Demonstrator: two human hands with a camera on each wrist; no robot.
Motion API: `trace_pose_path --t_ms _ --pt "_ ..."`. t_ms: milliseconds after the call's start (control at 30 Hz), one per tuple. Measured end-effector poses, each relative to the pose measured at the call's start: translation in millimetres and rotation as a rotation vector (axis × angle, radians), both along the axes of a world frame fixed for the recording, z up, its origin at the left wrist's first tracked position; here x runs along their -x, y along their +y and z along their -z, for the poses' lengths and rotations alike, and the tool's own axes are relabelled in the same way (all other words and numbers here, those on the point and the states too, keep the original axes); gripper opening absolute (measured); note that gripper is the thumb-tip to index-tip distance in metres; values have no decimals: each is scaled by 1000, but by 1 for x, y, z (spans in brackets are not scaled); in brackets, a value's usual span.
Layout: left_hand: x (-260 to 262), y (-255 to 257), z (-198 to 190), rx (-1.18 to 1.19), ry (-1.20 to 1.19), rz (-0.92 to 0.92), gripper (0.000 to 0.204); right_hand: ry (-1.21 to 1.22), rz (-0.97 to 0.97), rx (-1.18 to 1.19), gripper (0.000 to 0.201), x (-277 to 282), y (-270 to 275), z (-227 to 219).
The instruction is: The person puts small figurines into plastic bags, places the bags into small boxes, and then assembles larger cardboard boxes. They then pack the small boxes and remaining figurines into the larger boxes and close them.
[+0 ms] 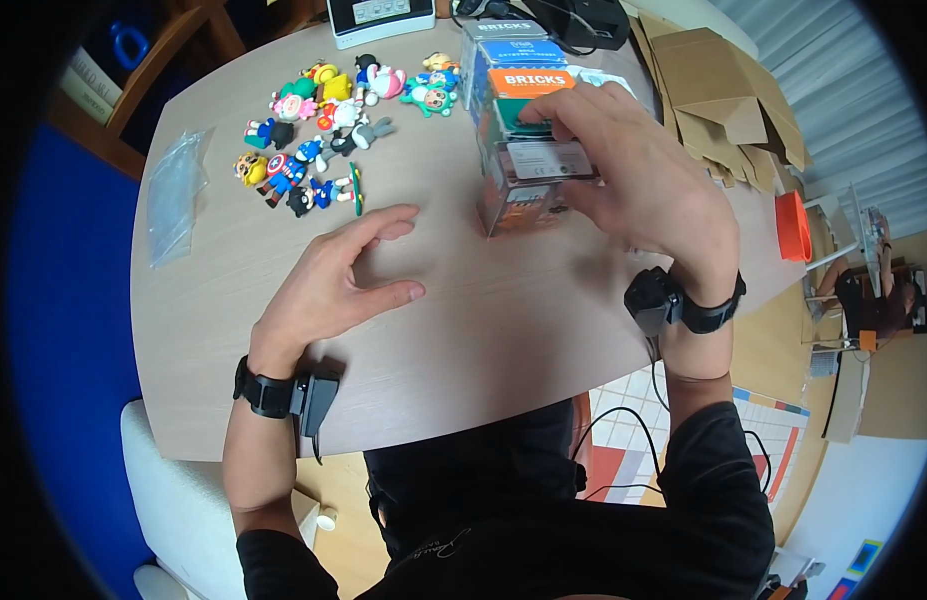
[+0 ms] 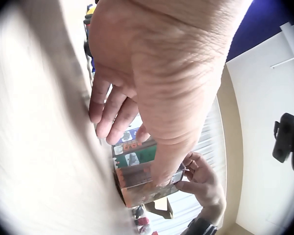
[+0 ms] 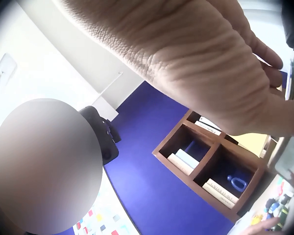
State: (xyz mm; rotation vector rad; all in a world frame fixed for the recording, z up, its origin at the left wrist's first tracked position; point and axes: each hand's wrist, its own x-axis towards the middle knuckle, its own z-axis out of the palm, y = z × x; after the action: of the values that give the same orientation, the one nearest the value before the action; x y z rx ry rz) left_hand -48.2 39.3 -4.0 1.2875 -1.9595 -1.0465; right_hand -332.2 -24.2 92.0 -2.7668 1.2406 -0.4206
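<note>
Several packaged boxes stand in a row at the table's back, among them an orange-topped "BRICKS" box [image 1: 528, 82] and a blue-topped one [image 1: 521, 52]. My right hand [image 1: 663, 185] grips the nearest box [image 1: 523, 212], which has a white label, fingers over its top and thumb on the near side. In the left wrist view, the right hand [image 2: 203, 186] is at that box's edge [image 2: 142, 193]. My left hand [image 1: 328, 280] is held over the table, thumb and fingers apart, holding nothing. Small toy figures [image 1: 283, 175] lie beyond it. The right wrist view hides the right fingertips' contact.
A clear plastic bag [image 1: 175, 200] lies at the table's left. Behind are a white-framed device [image 1: 381, 22] and a black object with cables [image 1: 583, 22]. Flattened cardboard [image 1: 718, 90] and an orange container [image 1: 791, 228] are on the right.
</note>
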Motion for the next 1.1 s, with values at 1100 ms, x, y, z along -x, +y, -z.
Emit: trace_pose_path --t_ms 1100 --pt "0 -2 5 -18 24 0 60 -94 608 -16 81 77 -114 60"
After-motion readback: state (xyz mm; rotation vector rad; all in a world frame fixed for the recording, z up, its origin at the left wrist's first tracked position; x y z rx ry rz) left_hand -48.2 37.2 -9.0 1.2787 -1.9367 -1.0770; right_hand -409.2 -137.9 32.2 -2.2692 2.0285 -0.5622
